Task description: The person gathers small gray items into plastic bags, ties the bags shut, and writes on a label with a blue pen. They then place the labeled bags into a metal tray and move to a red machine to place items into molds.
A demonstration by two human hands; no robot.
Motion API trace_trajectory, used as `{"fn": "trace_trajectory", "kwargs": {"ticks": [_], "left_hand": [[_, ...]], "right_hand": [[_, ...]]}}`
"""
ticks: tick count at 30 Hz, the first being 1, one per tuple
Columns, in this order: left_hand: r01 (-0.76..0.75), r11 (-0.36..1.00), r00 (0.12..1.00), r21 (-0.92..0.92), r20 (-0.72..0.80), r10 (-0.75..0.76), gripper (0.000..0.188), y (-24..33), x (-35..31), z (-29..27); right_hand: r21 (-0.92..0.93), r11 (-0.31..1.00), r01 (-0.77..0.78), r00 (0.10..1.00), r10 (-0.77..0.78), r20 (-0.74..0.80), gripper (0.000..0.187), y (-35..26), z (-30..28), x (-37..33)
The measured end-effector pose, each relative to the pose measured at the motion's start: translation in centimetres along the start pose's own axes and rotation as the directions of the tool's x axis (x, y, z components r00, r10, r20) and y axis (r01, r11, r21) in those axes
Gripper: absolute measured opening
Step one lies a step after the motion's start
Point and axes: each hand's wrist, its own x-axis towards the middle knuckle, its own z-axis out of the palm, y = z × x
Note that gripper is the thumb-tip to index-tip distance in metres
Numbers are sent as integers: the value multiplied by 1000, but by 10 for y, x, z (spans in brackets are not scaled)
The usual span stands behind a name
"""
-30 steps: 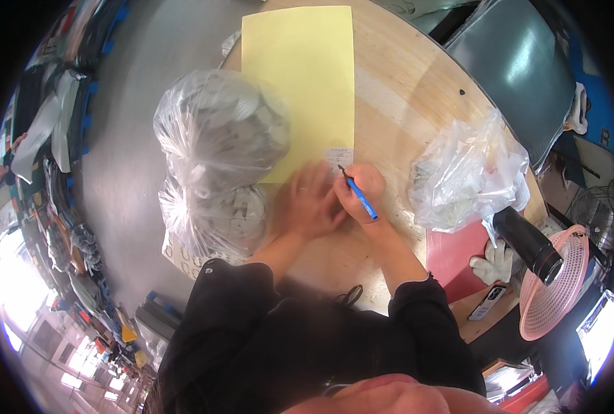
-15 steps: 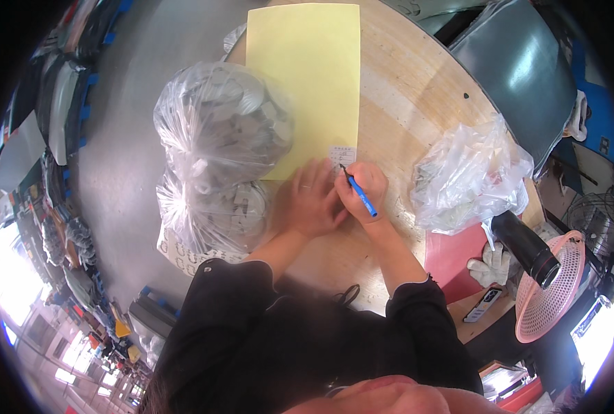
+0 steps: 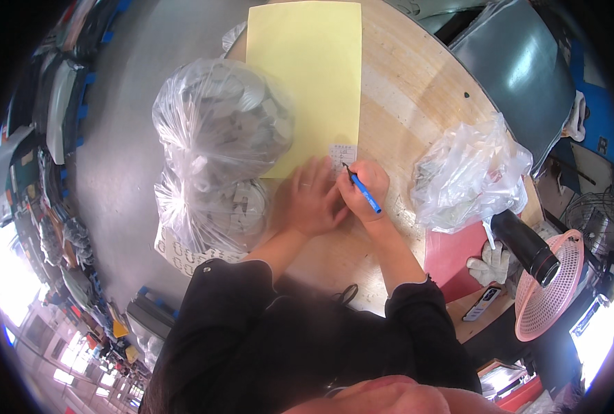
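Observation:
A blue pen (image 3: 366,192) is gripped in my right hand (image 3: 366,181), its dark tip on a small white printed label (image 3: 343,152). The label lies at the lower right corner of a long yellow sheet (image 3: 305,83). My left hand (image 3: 312,199) lies flat with fingers stretched out, over the sheet's near edge and beside the label. Left of that hand are two knotted clear plastic bags, a larger one (image 3: 228,117) and a nearer one (image 3: 214,214), filled with pale flat pieces.
On the right of the wooden table (image 3: 403,76) sits another clear plastic bag (image 3: 469,176). Near it are a red sheet (image 3: 448,255), a black bottle (image 3: 524,247), a pale glove (image 3: 488,265) and a pink basket (image 3: 548,286). Patterned paper (image 3: 183,257) shows under the nearer left bag.
The pen tip has shifted slightly right on the label, and more dark marks show there. My left hand stays in place.

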Motion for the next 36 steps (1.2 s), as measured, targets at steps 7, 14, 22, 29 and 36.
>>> {"fn": "trace_trajectory", "kwargs": {"ticks": [7,14,22,29,36], "left_hand": [[4,1000,1000,-28,-24,-4,64,1,1,0],[-4,998,1000,-69,-7,4,61,-3,0,1],[-24,998,1000,-63,-21,23,59,-4,-2,4],[-18,997,999,-80,-36,15,58,-4,-2,4],[-9,997,1000,-70,-28,7,57,-3,0,3]], "right_hand": [[17,1000,20,1000,-20,-3,15,-1,-6,-1],[70,997,29,996,-23,-83,15,-9,-9,-13],[50,999,16,1000,-15,-13,16,-3,-5,-13],[39,999,14,1000,-14,6,16,-6,-4,-9],[31,999,-15,1000,14,17,15,-6,-5,-9]]}}
